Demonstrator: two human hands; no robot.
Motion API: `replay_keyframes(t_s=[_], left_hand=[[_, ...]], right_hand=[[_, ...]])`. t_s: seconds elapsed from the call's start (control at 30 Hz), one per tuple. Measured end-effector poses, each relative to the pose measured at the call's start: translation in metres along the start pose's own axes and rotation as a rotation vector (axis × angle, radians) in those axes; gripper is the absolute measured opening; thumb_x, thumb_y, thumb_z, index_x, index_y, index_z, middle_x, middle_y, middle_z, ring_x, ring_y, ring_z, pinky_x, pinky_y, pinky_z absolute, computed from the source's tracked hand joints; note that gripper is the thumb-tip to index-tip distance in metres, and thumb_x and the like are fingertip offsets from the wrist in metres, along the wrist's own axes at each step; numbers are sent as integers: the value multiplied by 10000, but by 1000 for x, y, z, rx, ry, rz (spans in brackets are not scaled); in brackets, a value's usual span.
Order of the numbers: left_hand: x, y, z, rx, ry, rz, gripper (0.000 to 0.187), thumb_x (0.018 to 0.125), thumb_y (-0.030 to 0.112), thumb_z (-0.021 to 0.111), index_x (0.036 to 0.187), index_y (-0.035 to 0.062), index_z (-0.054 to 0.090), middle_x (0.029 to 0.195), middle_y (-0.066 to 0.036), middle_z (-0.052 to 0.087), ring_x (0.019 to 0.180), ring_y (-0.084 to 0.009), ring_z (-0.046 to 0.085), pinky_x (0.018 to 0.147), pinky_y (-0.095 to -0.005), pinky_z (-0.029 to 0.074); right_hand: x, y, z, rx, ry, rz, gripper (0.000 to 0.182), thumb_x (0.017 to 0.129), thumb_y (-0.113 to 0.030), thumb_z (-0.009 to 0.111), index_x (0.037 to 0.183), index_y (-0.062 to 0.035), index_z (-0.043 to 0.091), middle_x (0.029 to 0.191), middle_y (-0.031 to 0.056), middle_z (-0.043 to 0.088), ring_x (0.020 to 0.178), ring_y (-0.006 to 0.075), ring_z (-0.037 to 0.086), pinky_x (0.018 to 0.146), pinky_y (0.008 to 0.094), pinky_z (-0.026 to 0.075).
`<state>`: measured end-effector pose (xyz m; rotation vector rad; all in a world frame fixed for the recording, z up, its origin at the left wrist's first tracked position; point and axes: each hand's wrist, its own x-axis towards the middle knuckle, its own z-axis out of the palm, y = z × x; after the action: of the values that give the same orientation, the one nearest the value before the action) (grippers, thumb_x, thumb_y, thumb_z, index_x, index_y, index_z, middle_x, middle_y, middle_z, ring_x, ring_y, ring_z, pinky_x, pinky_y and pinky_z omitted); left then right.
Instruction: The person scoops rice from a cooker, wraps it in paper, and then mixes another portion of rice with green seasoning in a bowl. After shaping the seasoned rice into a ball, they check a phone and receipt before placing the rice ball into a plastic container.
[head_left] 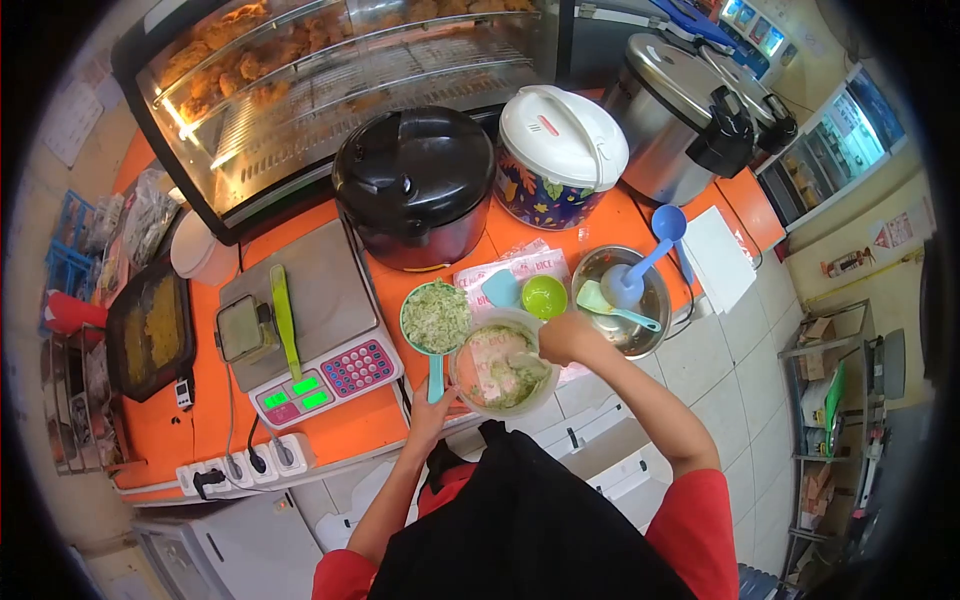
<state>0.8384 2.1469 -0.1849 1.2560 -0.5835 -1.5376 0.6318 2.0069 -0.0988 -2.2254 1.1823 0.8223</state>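
My left hand (430,414) is closed round the teal handle of a round strainer (436,378). Finely shredded pale green food (436,315) fills the strainer, which sits against the left rim of a translucent bowl. In that bowl (462,385), wet green shreds (515,385) lie in liquid, mostly on the right side. My right hand (567,338) is closed at the bowl's right rim, its fingers pointing inward; what it grips is hard to make out. Just behind the bowl are a small lime-green bowl (545,297) and a pale blue scoop (502,289).
A steel pot (655,310) holding a blue ladle (625,287) and a mint spatula (600,301) stands right. Left are a digital scale (300,280) with green tongs (285,320) and a power strip (295,455). Behind stand a black rice cooker (410,180), a white-lidded one (565,140) and a food warmer (330,90).
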Motion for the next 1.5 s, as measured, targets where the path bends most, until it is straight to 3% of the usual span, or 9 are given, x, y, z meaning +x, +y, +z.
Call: replay_keyframes(t_s=[0.07, 0.23, 0.47, 0.73, 0.9, 0.97, 1.17, 1.33, 1.5], left_hand=[[3, 0, 2, 11, -14, 25, 154, 813, 39, 525, 938, -5, 446, 882, -81, 515, 731, -179, 597, 587, -311, 560], [3, 1, 1, 55, -17, 26, 118, 815, 17, 502, 918, 0, 447, 885, -73, 500, 769, -188, 584, 608, -345, 574], [1, 5, 1, 53, -33, -4, 107, 818, 20, 501, 907, 1, 445, 870, -68, 493, 765, -185, 582, 612, -344, 575], [-19, 24, -17, 238, 20, 79, 146, 810, 75, 549, 882, -6, 452, 679, -56, 506, 590, -129, 562, 455, -251, 501], [-47, 51, -1, 407, -40, -61, 169, 805, 122, 582, 842, 21, 452, 512, 3, 441, 395, -75, 453, 346, -214, 353], [-53, 47, 6, 322, -64, -150, 170, 798, 144, 599, 786, 33, 472, 518, 12, 433, 415, -60, 419, 361, -219, 317], [-64, 31, 10, 419, -66, -30, 197, 782, 156, 619, 699, 36, 487, 510, 29, 414, 443, -50, 371, 397, -231, 296], [-63, 47, -1, 250, -93, -173, 158, 791, 129, 598, 739, 45, 475, 510, 35, 402, 388, -50, 355, 346, -214, 266], [-66, 61, -12, 281, -20, -122, 130, 806, 92, 566, 795, 46, 445, 501, 30, 397, 361, -45, 349, 322, -205, 254]], right_hand=[[17, -4, 13, -207, -23, 62, 242, 779, -191, 479, 738, -25, 651, 598, 73, 627, 592, 188, 618, 571, 326, 490], [45, -16, 37, 368, -168, -179, 273, 775, -241, 498, 688, -19, 630, 574, 69, 606, 472, 163, 560, 478, 302, 451], [58, 4, 31, 880, -215, -84, 279, 827, -286, 493, 782, -30, 593, 588, 14, 547, 403, 76, 384, 366, 228, 301], [-63, 17, 8, 1137, 7, -117, 257, 881, -233, 435, 1009, -96, 610, 622, -6, 544, 449, 22, 383, 378, 170, 279], [-106, -24, 13, 994, 807, -83, 228, 852, -219, 497, 978, -76, 623, 602, 75, 583, 464, 163, 523, 423, 285, 406], [-99, -44, 36, 420, 1097, -163, 271, 795, -129, 521, 1052, -66, 578, 667, 129, 585, 513, 245, 563, 470, 340, 450], [-85, -125, 80, 113, 841, 69, 531, 687, -20, 496, 1208, 16, 403, 781, 149, 518, 535, 261, 573, 460, 336, 472], [-77, -106, 84, 550, 962, -133, 456, 798, -68, 500, 1243, -61, 403, 831, 158, 547, 634, 284, 589, 565, 376, 478], [-73, -79, 107, 794, 1007, 54, 375, 809, -127, 510, 1170, -38, 465, 958, 168, 552, 812, 330, 558, 745, 381, 448]])
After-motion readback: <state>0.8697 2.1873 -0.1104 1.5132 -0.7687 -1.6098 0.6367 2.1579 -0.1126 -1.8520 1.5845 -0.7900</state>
